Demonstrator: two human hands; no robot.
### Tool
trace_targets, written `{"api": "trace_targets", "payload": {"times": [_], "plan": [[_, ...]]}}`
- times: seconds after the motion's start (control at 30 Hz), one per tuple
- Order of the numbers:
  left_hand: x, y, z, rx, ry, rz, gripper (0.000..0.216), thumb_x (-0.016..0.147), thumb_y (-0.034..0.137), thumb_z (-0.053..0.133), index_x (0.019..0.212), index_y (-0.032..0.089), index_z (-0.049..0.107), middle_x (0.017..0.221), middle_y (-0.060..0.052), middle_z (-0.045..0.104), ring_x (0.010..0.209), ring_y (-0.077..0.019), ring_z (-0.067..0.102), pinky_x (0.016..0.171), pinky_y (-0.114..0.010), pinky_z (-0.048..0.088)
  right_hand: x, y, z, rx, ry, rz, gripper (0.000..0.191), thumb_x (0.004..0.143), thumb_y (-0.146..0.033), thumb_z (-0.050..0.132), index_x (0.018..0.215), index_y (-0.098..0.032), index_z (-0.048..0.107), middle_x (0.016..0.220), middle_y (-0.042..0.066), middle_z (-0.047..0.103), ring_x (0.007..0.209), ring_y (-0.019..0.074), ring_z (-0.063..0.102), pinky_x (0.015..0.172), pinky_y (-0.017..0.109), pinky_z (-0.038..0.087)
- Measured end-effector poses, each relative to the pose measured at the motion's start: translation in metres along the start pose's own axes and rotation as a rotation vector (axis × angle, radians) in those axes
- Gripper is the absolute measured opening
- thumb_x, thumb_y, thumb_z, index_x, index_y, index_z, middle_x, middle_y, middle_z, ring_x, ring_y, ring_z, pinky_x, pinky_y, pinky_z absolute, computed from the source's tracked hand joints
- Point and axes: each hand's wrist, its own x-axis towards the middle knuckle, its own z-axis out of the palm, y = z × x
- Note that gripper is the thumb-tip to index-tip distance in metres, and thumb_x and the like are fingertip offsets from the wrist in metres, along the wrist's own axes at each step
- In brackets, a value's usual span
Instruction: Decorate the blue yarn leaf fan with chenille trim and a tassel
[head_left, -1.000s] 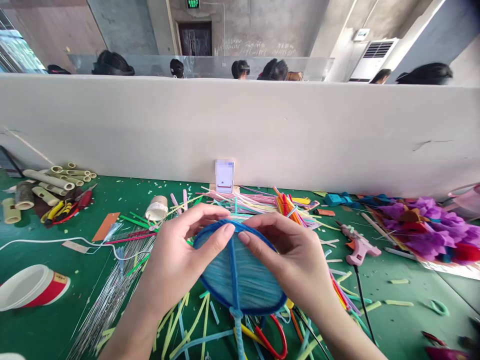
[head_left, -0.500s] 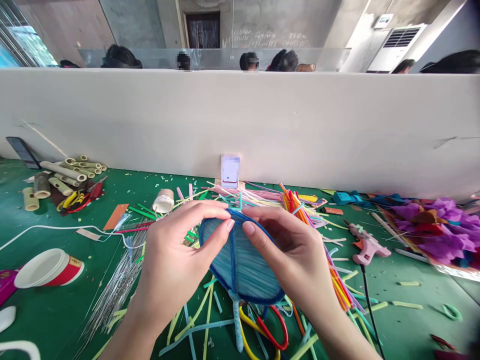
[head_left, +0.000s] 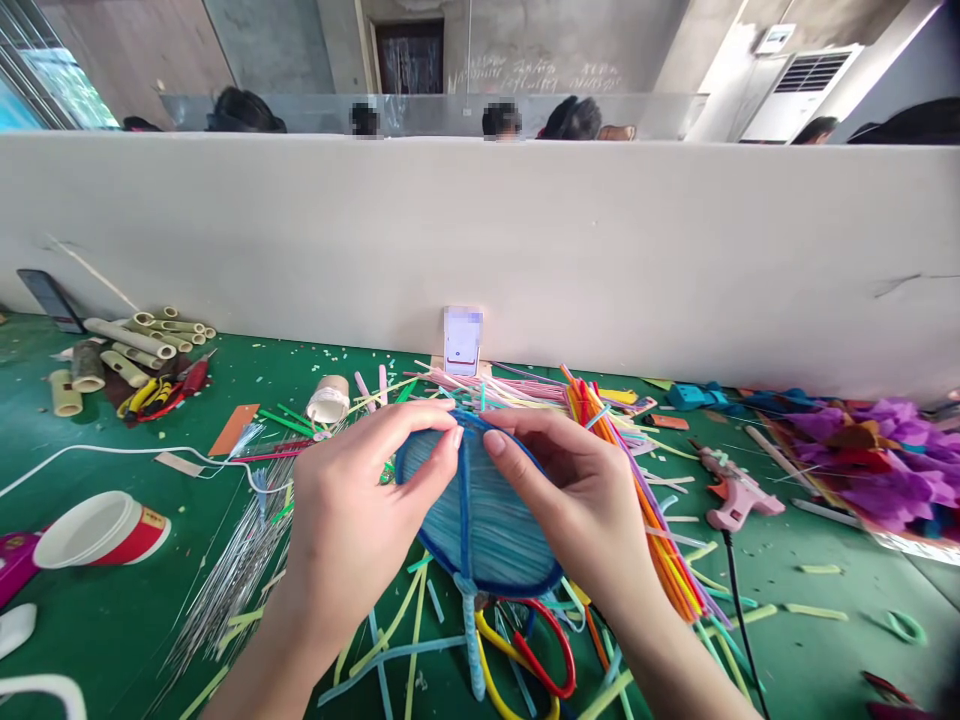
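Observation:
Both my hands hold a small round fan [head_left: 480,525] of light blue thread, rimmed and ribbed in dark blue, with a pale blue wrapped handle pointing toward me. My left hand [head_left: 352,510] grips its left side, thumb on the face and fingers curled over the top rim. On the right side my right hand [head_left: 581,495] pinches the upper rim with thumb and forefinger. The fan is lifted just above a heap of coloured pipe cleaners [head_left: 600,420] on the green table [head_left: 112,620].
Red-and-yellow scissors [head_left: 536,655] lie under the fan. Thin wires [head_left: 232,565], a red paper cup [head_left: 97,530], bamboo tubes [head_left: 127,345] and pliers [head_left: 161,392] sit left. A pink glue gun [head_left: 731,495] and purple felt flowers [head_left: 877,455] sit right. A white partition [head_left: 480,240] backs the table; people's heads show behind it.
My hands and the fan have shifted slightly up and away from me, and the view has tilted down and left. The grip on the fan is unchanged.

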Motion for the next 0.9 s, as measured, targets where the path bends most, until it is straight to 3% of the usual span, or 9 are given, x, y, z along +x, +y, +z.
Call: {"api": "trace_targets", "payload": {"times": [0.23, 0.47, 0.6, 0.9], "plan": [[-0.001, -0.003, 0.001, 0.057, 0.029, -0.016, 0.011, 0.089, 0.020, 0.068, 0.100, 0.023, 0.070, 0.101, 0.002, 0.079, 0.089, -0.0158, 0.075, 0.085, -0.030, 0.057, 0.002, 0.001, 0.001, 0.007, 0.009, 0.002, 0.011, 0.087, -0.024, 0.071, 0.097, -0.024, 0.076, 0.098, 0.002, 0.079, 0.089, 0.0182, 0.074, 0.077, 0.031, 0.062], [0.001, 0.006, 0.003, 0.223, 0.086, 0.115, 0.007, 0.090, 0.017, 0.067, 0.096, 0.020, 0.070, 0.097, -0.003, 0.081, 0.083, -0.0166, 0.077, 0.076, -0.025, 0.058, -0.001, 0.005, 0.003, -0.020, 0.013, 0.000, 0.013, 0.088, -0.026, 0.070, 0.100, -0.026, 0.076, 0.102, 0.001, 0.078, 0.094, 0.0174, 0.073, 0.078, 0.028, 0.059], [-0.002, 0.011, 0.005, 0.349, 0.191, 0.234, 0.008, 0.087, 0.012, 0.070, 0.093, 0.017, 0.071, 0.090, -0.004, 0.081, 0.073, -0.0153, 0.077, 0.070, -0.023, 0.059, -0.002, 0.005, 0.006, -0.035, 0.016, 0.003, 0.014, 0.089, -0.027, 0.070, 0.101, -0.027, 0.076, 0.100, 0.000, 0.078, 0.096, 0.0180, 0.072, 0.079, 0.028, 0.058], [-0.006, 0.017, 0.009, 0.405, 0.218, 0.269, 0.008, 0.086, 0.009, 0.071, 0.094, 0.007, 0.072, 0.087, -0.009, 0.079, 0.081, -0.0154, 0.076, 0.083, -0.021, 0.059, -0.001, 0.003, 0.010, -0.065, 0.026, -0.017, 0.014, 0.088, -0.023, 0.070, 0.100, -0.027, 0.077, 0.093, -0.001, 0.077, 0.091, 0.0171, 0.072, 0.077, 0.029, 0.057]]}}
